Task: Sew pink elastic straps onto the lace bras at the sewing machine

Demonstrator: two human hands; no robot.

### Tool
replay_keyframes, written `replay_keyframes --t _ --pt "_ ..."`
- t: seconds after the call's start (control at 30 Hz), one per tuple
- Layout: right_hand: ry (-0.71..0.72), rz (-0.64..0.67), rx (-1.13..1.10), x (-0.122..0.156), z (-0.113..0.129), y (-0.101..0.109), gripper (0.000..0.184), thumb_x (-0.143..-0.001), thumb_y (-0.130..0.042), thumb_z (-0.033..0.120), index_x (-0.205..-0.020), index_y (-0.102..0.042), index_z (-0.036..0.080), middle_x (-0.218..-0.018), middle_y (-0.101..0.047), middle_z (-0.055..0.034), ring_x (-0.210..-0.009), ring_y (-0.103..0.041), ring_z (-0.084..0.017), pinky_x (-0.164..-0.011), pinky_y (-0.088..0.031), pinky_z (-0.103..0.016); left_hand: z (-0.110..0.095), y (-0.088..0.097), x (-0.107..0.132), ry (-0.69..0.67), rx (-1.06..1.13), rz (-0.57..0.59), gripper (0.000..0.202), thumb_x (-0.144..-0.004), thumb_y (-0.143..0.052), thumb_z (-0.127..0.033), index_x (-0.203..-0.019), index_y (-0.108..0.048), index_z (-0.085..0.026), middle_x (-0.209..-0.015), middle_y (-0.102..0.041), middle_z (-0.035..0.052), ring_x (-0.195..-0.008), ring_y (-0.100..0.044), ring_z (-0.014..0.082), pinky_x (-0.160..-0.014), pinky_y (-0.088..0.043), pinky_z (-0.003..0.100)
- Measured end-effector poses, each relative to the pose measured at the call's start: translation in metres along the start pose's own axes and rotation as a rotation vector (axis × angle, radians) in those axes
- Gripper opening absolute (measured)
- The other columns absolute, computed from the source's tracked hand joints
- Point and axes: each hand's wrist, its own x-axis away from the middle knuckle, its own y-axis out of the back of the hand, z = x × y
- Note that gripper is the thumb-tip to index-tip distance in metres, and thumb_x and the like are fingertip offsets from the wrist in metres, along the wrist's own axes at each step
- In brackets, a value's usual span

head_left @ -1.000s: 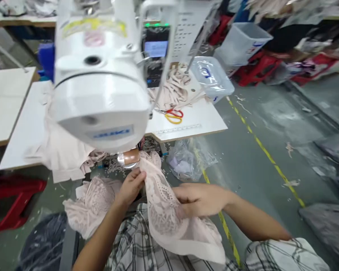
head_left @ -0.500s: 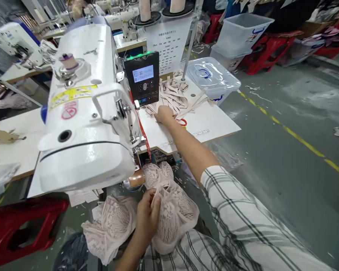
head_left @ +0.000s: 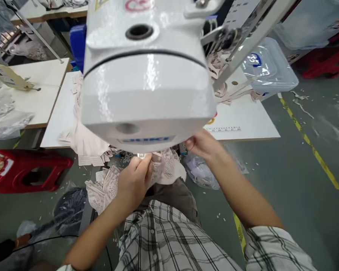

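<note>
A pale pink lace bra (head_left: 169,169) hangs over my lap, just below the head of the white sewing machine (head_left: 147,90). My left hand (head_left: 134,178) pinches its upper edge near the sewing point, where a short piece of strap shows. To the right, my right hand (head_left: 205,146) is closed, with its fingertips curled at the underside of the machine head. What those fingers hold is hidden. A second lace bra (head_left: 103,190) lies to the left of my left hand. The needle and presser foot are out of sight behind the machine head.
Pale fabric strips (head_left: 86,139) hang over the table's left front edge. More straps (head_left: 237,94) lie on the white table (head_left: 251,120) at right, before a lidded clear box (head_left: 271,67). A red stool (head_left: 31,171) stands at left, a plastic bag (head_left: 200,171) below right.
My right hand has come back from the strap pile to beneath the machine head. My left hand and the bra have moved up to the sewing point. The view has tilted down and closer.
</note>
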Motion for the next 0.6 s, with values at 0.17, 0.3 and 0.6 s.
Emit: replay_keyframes --t 0.17,0.3,0.6 --pt "-0.002 0.110 0.169 0.041 -0.012 -0.046 0.032 -0.080 -0.074 0.049 -0.087 -0.067 0.018 -0.063 -0.067 0.0000 -0.056 -0.063 -0.012 -0.053 -0.051 -0.022 0.016 0.008 -0.001 0.111 0.140 0.157 0.037 -0.101 -0.045 -0.035 -0.130 -0.064 -0.022 -0.096 -0.073 0.0080 -0.082 -0.067 0.0184 -0.072 -0.051 0.025" --pt "0.097 0.038 0.441 0.032 -0.003 -0.056 0.021 -0.081 -0.069 0.038 -0.078 -0.061 0.019 -0.066 -0.065 0.0004 -0.051 -0.058 -0.012 -0.051 -0.047 -0.025 0.037 0.011 -0.002 0.134 0.355 0.332 0.043 -0.099 -0.049 -0.041 -0.137 -0.058 -0.024 -0.092 -0.074 0.0052 -0.069 -0.064 0.0163 -0.064 -0.048 0.024" --pt "0.508 -0.001 0.896 -0.005 0.001 -0.070 0.011 -0.083 -0.060 0.028 -0.076 -0.058 0.020 -0.090 -0.060 -0.0055 -0.087 -0.056 -0.022 -0.080 -0.051 -0.037 0.027 0.025 -0.009 0.182 0.346 0.462 0.048 -0.100 -0.046 -0.033 -0.146 -0.047 -0.022 -0.049 -0.050 -0.0081 -0.041 -0.042 0.0104 -0.045 -0.031 0.020"
